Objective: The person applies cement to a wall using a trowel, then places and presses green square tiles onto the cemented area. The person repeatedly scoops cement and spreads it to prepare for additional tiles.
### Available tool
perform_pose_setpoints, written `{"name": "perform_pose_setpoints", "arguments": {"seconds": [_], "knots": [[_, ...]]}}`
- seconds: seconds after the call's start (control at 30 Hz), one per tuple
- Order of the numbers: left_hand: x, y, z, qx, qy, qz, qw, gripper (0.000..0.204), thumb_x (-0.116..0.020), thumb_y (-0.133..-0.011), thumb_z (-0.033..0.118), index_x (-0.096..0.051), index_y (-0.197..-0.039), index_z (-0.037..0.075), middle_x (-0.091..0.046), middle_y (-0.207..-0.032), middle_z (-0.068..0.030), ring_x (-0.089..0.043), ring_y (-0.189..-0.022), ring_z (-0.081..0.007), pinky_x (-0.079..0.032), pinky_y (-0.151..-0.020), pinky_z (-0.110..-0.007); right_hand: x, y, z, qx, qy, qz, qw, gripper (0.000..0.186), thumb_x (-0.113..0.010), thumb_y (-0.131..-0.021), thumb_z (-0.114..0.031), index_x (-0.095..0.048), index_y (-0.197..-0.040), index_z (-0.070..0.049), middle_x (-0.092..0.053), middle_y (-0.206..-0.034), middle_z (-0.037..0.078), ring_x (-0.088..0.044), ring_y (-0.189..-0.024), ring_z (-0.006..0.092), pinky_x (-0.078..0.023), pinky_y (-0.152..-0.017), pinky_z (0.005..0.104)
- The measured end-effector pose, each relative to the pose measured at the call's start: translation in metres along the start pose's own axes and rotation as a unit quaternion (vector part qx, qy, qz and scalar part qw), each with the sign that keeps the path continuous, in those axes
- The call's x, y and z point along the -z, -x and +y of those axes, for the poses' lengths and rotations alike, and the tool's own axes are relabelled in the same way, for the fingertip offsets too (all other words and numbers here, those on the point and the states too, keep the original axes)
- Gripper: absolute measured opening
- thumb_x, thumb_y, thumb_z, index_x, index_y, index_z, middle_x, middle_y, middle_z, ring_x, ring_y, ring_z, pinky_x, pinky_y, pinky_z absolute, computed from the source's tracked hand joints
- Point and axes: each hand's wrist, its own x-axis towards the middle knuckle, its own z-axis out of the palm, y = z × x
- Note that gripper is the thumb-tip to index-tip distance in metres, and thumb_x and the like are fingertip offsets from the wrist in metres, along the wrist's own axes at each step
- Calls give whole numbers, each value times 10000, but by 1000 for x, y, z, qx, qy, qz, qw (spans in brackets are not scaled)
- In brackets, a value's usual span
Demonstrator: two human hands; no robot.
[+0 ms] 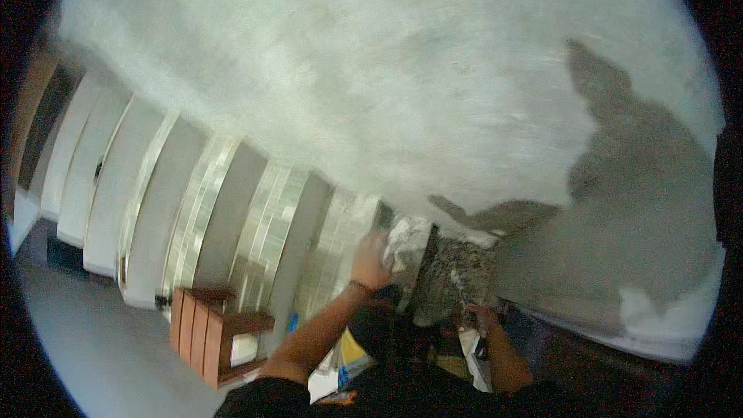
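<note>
My left hand [371,265] reaches forward beside crumpled whitish material [407,238]. Its fingers are smeared by motion, so whether it grips anything cannot be told. Lower and to the right, my right hand [485,317] is closed around something too blurred to name. A thin, pale metallic piece [458,282] shows just ahead of its fingers. Grey, rough, mortar-like stuff [443,259] lies between and ahead of both hands. Beyond them rises a pale plastered wall [348,54], with a darker grey patch [627,209] on its right part.
A staircase [232,217] with pale steps runs along the wall on the left. At its foot stands a reddish-brown slatted wooden piece [203,333]. A yellow, blue and white bag or wrapper [350,354] lies below my left forearm. White crumpled material [474,356] hangs near my right wrist.
</note>
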Motion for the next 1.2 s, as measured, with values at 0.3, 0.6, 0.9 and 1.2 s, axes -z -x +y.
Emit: {"name": "perform_pose_setpoints", "arguments": {"seconds": [0.3,0.6,0.9,1.2], "knots": [[-8,41,-257,391,-81,146,905,660,-677,-932,310,-475,-1483,7,-479,-1515,-222,-424,-1425,-387,-346,-1210,-467,-25,-34,-33,119,-21,-127,985,568,-681,-1004,-282,-520,-1484,-25,-672,-1299,171,-733,-912,317,-611,-797,417],[5,12,-397,573,-136,250,769,649,-634,-972,370,-487,-1472,-16,-441,-1566,-193,-396,-1467,-336,-327,-1218,-466,-128,-113,-185,256,319,62,910,623,-778,-884,-297,-602,-1414,-21,-706,-1243,193,-711,-1032,284,-562,-886,382],[-27,-9,-404,695,-151,233,663,680,-493,-1017,410,-350,-1617,123,-277,-1700,-82,-201,-1583,-279,-137,-1278,-546,-327,-177,-404,468,363,-12,806,531,-738,-883,-131,-617,-1392,-39,-702,-1110,196,-662,-958,397,-524,-896,447],[-7,-23,-404,726,-88,217,647,720,-479,-985,380,-310,-1622,90,-227,-1702,-126,-148,-1586,-347,-113,-1260,-609,-465,-266,-476,619,472,-34,627,401,-685,-852,-139,-646,-1247,-85,-699,-1116,127,-634,-1064,420,-508,-899,543]]}}
